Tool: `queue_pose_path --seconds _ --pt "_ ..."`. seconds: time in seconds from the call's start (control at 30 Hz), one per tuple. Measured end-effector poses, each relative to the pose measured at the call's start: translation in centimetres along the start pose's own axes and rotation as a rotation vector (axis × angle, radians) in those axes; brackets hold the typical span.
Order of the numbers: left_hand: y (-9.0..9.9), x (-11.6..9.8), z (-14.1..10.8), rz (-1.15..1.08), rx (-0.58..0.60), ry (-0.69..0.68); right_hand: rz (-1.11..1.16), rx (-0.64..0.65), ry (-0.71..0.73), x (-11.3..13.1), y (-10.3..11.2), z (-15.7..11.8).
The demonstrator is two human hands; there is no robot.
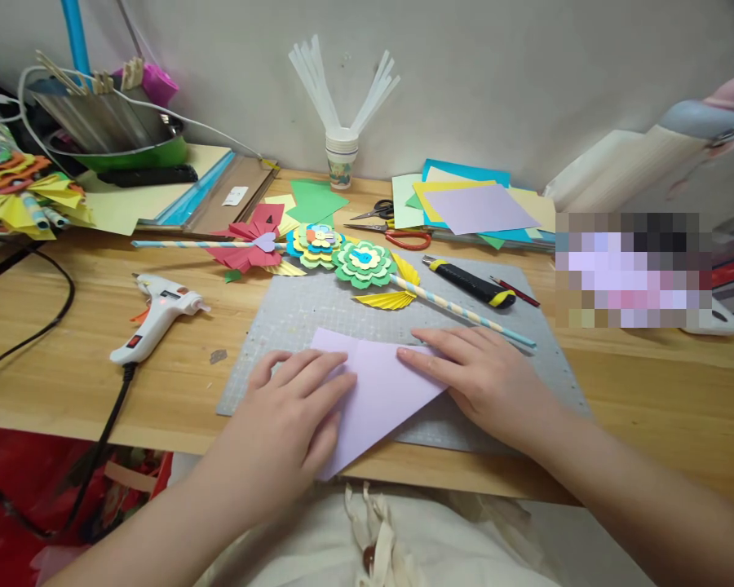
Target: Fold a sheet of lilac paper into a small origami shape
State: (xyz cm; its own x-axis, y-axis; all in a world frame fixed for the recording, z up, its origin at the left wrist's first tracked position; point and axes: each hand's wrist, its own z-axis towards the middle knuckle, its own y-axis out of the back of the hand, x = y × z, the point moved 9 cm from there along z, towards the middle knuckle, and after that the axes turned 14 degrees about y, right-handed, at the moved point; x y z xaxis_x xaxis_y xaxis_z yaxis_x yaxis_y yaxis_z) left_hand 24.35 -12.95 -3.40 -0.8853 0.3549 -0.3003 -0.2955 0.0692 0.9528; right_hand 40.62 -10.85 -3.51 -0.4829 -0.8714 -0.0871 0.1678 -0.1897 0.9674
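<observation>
A folded sheet of light purple paper [379,399] lies at the front of the grey cutting mat [495,432], one corner reaching past the table edge. My left hand [297,408] rests over its left side with the fingers stretched across it. On the right, my right hand [483,371] presses the upper right part with fingertips extended. Both hands are open, palms down. Just behind the paper, a green layered paper flower [364,261] sits on a striped paper stem [465,310] with a yellow pleated leaf [397,289].
A glue gun [162,318] with a black cord lies left of the mat. A box cutter [470,283] and pencil [517,291] lie back right. Behind are scissors [397,235], coloured paper sheets [480,205], a red paper flower [245,253] and a cup of white sticks [341,163].
</observation>
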Motion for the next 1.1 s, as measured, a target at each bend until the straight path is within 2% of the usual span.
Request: queue_pose_path --seconds 0.07,0.13,0.17,0.27,0.33,0.37,0.47,0.57,0.8,1.1 --pt "-0.9 0.2 1.2 0.091 -0.013 0.018 0.003 -0.032 0.016 -0.6 0.0 0.4" --pt "-1.6 0.5 2.0 0.128 -0.028 0.045 0.063 -0.083 -0.07 -2.0 -0.2 0.3" --pt "-1.8 0.7 2.3 0.134 -0.035 0.06 0.137 -0.122 -0.168 -3.1 -0.3 -0.1" --pt "-2.2 1.1 2.4 0.144 -0.054 0.091 0.61 -0.32 -0.658 -6.9 -1.7 -3.0" --pt "-2.3 1.2 2.3 0.153 -0.064 0.103 0.912 -0.403 -0.898 -7.5 -3.1 -4.6" --pt "-2.3 1.3 2.3 0.157 -0.068 0.107 1.005 -0.414 -0.956 -7.3 -3.5 -4.8" --pt "-2.3 1.3 2.5 0.167 -0.074 0.111 1.108 -0.365 -0.981 -6.4 -3.9 -4.5" --pt "-2.3 1.3 2.8 0.177 -0.075 0.105 1.107 -0.289 -0.98 -5.8 -4.4 -4.3" --pt "-2.5 1.2 3.0 0.207 -0.104 0.111 0.828 -0.17 -0.938 -6.2 -4.9 -4.9" --pt "-2.6 1.1 3.0 0.23 -0.113 0.112 0.637 0.024 -0.817 -5.5 -4.7 -4.4"
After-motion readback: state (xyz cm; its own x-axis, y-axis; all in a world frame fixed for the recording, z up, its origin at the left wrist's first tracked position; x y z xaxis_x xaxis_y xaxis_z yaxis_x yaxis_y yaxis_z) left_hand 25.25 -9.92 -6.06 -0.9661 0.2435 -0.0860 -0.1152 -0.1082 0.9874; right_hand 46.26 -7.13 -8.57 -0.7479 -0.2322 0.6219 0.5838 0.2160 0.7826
